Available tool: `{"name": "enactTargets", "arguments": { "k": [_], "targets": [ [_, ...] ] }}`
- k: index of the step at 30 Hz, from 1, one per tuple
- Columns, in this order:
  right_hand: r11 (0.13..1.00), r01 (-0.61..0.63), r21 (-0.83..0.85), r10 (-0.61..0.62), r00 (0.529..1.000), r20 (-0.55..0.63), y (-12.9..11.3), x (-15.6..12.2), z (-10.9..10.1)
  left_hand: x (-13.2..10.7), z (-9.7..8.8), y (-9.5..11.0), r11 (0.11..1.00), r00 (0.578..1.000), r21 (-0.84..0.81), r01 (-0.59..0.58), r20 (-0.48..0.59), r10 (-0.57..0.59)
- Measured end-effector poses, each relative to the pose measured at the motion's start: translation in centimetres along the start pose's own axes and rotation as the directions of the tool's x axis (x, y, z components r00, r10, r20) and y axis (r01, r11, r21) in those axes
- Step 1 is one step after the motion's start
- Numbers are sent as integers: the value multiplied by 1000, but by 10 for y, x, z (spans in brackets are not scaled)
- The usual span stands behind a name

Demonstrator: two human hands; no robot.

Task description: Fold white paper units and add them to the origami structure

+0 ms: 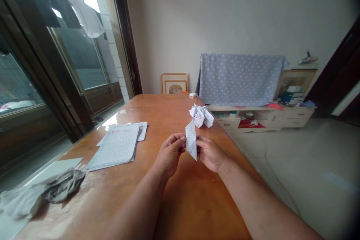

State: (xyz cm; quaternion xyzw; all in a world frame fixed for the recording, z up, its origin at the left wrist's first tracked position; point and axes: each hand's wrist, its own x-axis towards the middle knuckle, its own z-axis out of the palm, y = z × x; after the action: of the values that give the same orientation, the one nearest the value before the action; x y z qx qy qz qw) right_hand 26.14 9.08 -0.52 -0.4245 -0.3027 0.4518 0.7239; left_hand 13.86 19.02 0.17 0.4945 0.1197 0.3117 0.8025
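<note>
- Our left forearm [137,200] and right forearm [258,198] come nearest, reaching up from the bottom of the frame.
- Our left hand [170,153] pinches the left edge of a folded paper piece [191,140], just right of centre; our right hand [210,153] has thumb and fingers closed on its right edge. We hold it above the wooden table [160,112].
- As we judge it, this piece is well creased, with slanted ends; whether more folds remain, we cannot tell.
- Beyond it, a spiky paper cluster [200,116] already stands folded; at left centre, the visible sheets of a paper stack [115,144] lie flat, unfolded.
- At right, the table's edge slopes down to our right forearm, so room there seems tight. More wood shows leftward, between our left hand and the stack; a grey cloth [63,187] lies lower left.
</note>
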Motion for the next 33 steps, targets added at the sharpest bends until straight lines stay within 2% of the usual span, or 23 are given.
{"name": "enactTargets", "arguments": {
  "k": [8,19,27,33],
  "targets": [
    [994,-7,111,-2,996,85,-2,0,0,-1,1,2,998,997,-57,32,79,-27],
    [987,-53,152,29,988,154,-7,-5,0,-6,8,6,980,976,-167,110,205,-74],
    [990,-67,124,45,984,173,-7,-2,-4,-4,7,5,980,968,-167,107,242,-64],
    [991,-78,105,59,983,174,-10,-5,-1,-3,5,5,988,974,-112,110,210,-85]
  ]
}}
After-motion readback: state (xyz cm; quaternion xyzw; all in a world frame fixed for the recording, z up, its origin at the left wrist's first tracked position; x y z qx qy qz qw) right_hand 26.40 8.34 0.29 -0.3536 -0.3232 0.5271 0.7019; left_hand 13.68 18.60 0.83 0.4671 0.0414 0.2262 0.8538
